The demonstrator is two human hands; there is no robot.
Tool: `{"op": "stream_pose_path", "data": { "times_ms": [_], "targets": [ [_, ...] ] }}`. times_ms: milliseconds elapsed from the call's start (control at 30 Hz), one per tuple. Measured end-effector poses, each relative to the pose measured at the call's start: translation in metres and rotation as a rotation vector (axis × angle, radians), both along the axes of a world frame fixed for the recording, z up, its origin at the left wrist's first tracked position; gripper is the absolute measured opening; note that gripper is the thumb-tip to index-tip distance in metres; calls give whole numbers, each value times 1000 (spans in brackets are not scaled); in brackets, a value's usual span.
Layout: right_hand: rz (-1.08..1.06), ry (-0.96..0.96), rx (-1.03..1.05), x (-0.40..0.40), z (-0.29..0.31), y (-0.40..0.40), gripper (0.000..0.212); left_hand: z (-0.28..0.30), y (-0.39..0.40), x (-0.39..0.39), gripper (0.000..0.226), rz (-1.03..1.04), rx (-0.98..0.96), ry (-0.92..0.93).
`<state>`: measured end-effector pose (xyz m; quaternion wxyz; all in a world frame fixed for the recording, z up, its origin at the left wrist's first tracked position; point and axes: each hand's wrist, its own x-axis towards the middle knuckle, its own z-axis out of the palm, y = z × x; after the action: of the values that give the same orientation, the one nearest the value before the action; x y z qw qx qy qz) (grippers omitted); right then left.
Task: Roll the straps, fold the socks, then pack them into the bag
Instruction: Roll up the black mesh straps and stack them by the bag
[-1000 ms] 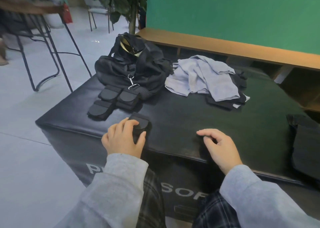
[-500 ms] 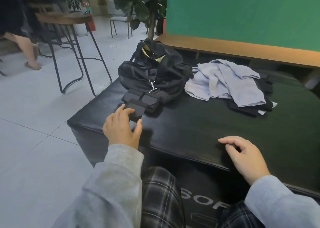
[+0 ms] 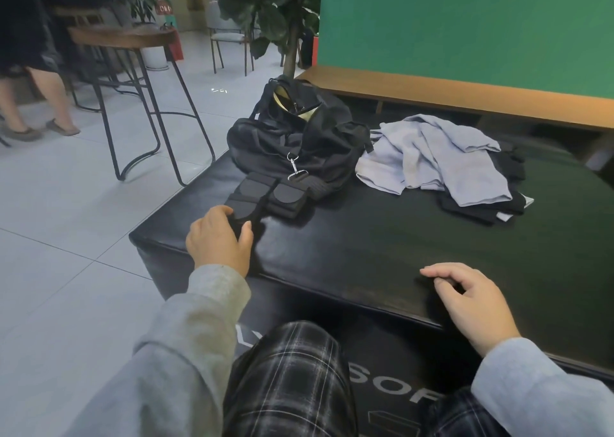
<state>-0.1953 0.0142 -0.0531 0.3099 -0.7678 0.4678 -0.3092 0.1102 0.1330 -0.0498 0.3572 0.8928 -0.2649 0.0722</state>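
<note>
A black duffel bag (image 3: 299,137) lies open at the far left of a black padded mat (image 3: 382,244). In front of it sit several rolled black straps (image 3: 282,194) side by side. My left hand (image 3: 217,240) grips one more rolled black strap (image 3: 246,215) and holds it against the nearest rolls. My right hand (image 3: 471,300) rests on the mat's front edge, fingers loosely curled, holding nothing. A pile of light grey cloth (image 3: 435,157) lies over dark socks (image 3: 488,207) at the back right.
A tall metal stool (image 3: 139,104) stands on the tiled floor to the left, with a person's legs (image 3: 30,104) beyond it. A wooden bench (image 3: 465,94) and green wall run behind the mat. A potted tree (image 3: 289,24) stands behind the bag.
My left hand has carried the rolled strap away from the mat's front edge up to the row of rolls by the bag. The right hand stays on the mat.
</note>
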Motion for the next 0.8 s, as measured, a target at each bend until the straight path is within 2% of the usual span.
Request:
{"op": "stream_pose_path", "data": {
  "times_ms": [200,367,433,500,600,733,800],
  "targets": [
    [-9,2,10,0,1,0,38,2,-1,-1,46,-26,60,-20],
    [-20,-17,12,-2,2,1,37,-1,-1,-34,53,-121,-84,-99],
    [-50,-129,76,-4,3,2,38,-4,-7,-59,49,-213,-168,-121],
    [-100,-353,150,-7,5,6,33,-6,-13,-89,48,-308,-297,-100],
    [-172,-589,146,-17,6,14,32,-8,-17,-133,37,-493,-451,-104],
    [-326,-670,96,-35,5,29,28,-9,-23,-170,29,-665,-496,-119],
    [-437,-653,31,-48,4,34,35,-7,-29,-187,28,-698,-521,-91]
  ]
}}
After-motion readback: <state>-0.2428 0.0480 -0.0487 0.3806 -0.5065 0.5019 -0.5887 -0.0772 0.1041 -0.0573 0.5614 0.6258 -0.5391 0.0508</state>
